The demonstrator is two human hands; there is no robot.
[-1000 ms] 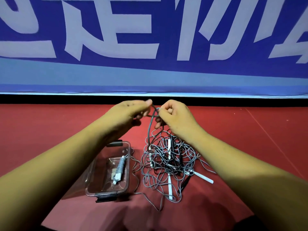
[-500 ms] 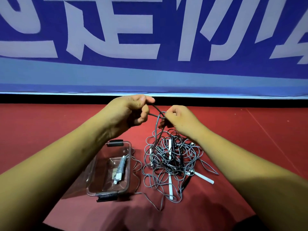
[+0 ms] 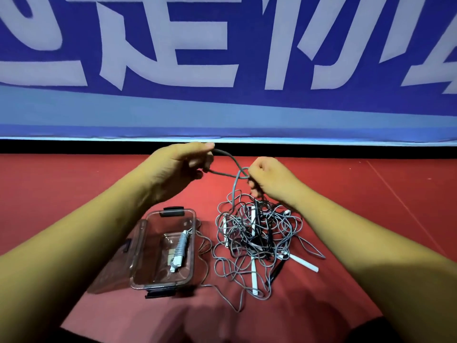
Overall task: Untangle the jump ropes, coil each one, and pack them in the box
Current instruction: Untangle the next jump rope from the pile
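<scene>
Grey rope (image 3: 225,174) pulled wider apart now, left hand (image 3: 176,169) and right hand (image 3: 270,180) both pinching it, one loop loosening

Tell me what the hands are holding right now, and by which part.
Both hands hold the same thin grey jump-rope cord, raised above the tangled pile: left hand pinches one stretch, right hand pinches where its strands cross.

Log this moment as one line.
left hand pinches cord | right hand pinches cord | tangle on floor | box holds one coil
</scene>
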